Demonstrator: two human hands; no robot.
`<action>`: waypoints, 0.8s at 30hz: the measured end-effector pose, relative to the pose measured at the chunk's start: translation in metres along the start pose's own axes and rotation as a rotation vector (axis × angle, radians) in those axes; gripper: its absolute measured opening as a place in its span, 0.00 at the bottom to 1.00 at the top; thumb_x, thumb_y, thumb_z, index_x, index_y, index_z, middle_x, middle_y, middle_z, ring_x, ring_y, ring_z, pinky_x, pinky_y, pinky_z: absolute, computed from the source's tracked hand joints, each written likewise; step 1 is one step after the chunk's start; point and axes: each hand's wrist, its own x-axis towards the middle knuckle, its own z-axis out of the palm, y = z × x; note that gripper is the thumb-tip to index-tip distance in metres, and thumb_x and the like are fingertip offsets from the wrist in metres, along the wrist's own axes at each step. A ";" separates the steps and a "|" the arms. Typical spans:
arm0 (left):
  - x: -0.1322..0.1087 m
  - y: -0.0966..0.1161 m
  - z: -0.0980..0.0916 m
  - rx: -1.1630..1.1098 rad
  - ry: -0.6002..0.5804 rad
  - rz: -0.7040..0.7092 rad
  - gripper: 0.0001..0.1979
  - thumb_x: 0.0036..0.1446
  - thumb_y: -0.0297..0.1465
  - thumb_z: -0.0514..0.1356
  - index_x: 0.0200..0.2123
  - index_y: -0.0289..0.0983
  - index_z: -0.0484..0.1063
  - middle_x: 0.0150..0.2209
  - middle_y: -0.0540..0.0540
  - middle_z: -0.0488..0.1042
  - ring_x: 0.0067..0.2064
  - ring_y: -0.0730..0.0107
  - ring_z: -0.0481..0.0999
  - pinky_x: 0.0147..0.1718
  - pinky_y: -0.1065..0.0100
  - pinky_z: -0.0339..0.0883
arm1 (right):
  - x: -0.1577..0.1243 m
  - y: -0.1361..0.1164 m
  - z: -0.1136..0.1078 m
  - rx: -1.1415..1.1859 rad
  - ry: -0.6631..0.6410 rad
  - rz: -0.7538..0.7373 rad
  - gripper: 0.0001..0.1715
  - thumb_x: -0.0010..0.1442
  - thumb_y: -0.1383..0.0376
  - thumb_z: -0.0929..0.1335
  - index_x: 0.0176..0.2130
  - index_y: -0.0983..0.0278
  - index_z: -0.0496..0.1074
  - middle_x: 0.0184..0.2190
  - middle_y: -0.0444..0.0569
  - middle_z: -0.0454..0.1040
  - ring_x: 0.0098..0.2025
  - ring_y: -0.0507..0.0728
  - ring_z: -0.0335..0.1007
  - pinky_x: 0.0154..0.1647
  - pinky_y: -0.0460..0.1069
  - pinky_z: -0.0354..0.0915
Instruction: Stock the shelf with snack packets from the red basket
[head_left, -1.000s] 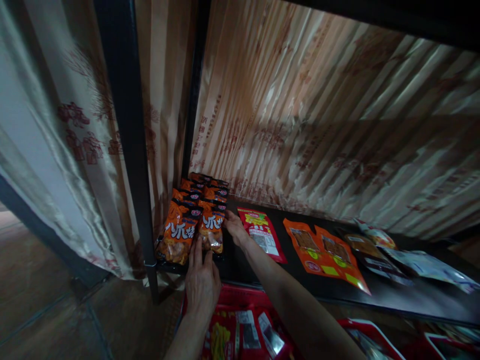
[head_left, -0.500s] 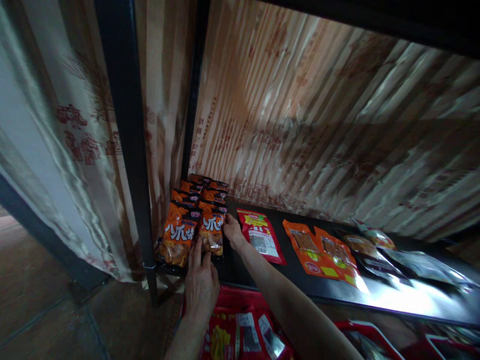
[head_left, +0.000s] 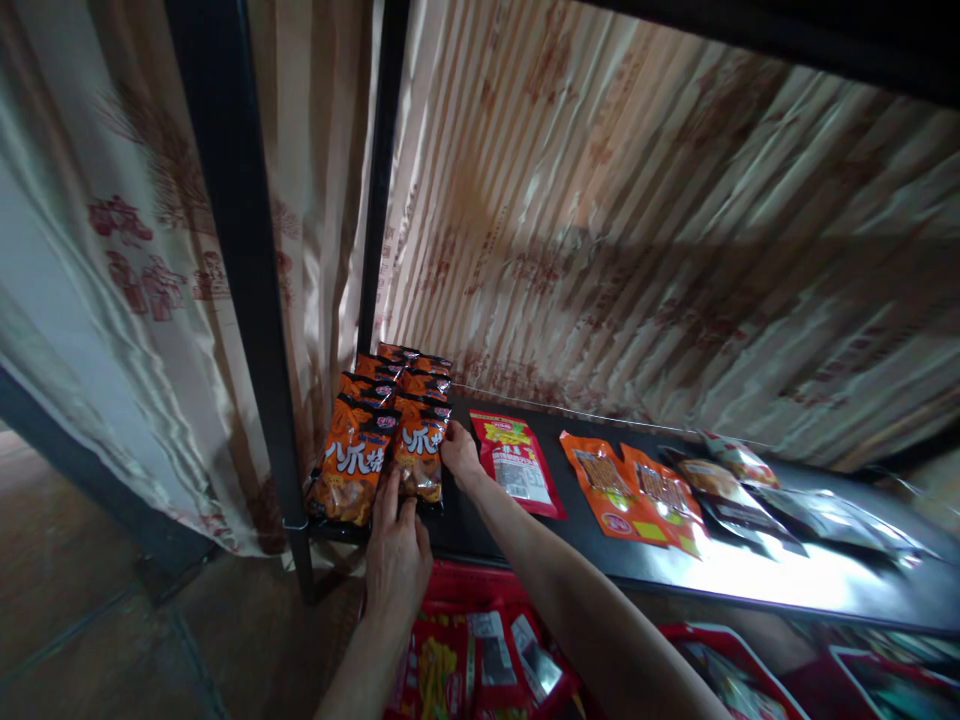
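Observation:
Two rows of orange-and-black snack bags lean one behind another at the shelf's left end. My right hand (head_left: 461, 457) is closed at the right edge of the front right snack bag (head_left: 420, 450). The fingers of my left hand (head_left: 397, 550) are stretched out against that bag's lower left part, beside the front left snack bag (head_left: 351, 465). Just right of my right hand lies a red snack packet (head_left: 517, 465), flat on the black shelf (head_left: 480, 535).
Orange packets (head_left: 611, 490) and a dark packet (head_left: 739, 510) lie farther right. Below the shelf are a red basket (head_left: 469, 578) of red packets and another red basket (head_left: 720, 632). A black post (head_left: 244, 280) stands left; a patterned curtain (head_left: 585, 200) hangs behind.
The view has shifted slightly. Both hands stay at the front right snack bag, with no clear change in their hold.

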 end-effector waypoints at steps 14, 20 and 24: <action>-0.004 0.024 -0.023 -0.055 -0.059 0.141 0.14 0.55 0.21 0.50 0.40 0.34 0.72 0.42 0.42 0.75 0.47 0.62 0.71 0.48 0.61 0.67 | -0.100 -0.025 -0.054 0.056 0.140 -0.173 0.18 0.57 0.62 0.62 0.46 0.64 0.69 0.46 0.54 0.73 0.47 0.58 0.70 0.51 0.54 0.64; -0.022 0.032 -0.019 -0.066 -0.812 0.182 0.14 0.58 0.27 0.48 0.42 0.40 0.72 0.42 0.48 0.75 0.45 0.69 0.73 0.46 0.68 0.65 | -0.236 0.029 -0.099 0.063 0.040 0.016 0.18 0.56 0.58 0.65 0.44 0.61 0.72 0.43 0.52 0.75 0.45 0.59 0.71 0.48 0.53 0.66; -0.047 0.019 -0.007 0.030 -1.076 0.121 0.07 0.55 0.28 0.55 0.33 0.38 0.74 0.35 0.46 0.76 0.39 0.66 0.75 0.40 0.67 0.67 | -0.316 0.080 -0.122 0.040 -0.106 0.261 0.18 0.48 0.52 0.69 0.33 0.62 0.76 0.32 0.52 0.78 0.35 0.61 0.74 0.36 0.51 0.68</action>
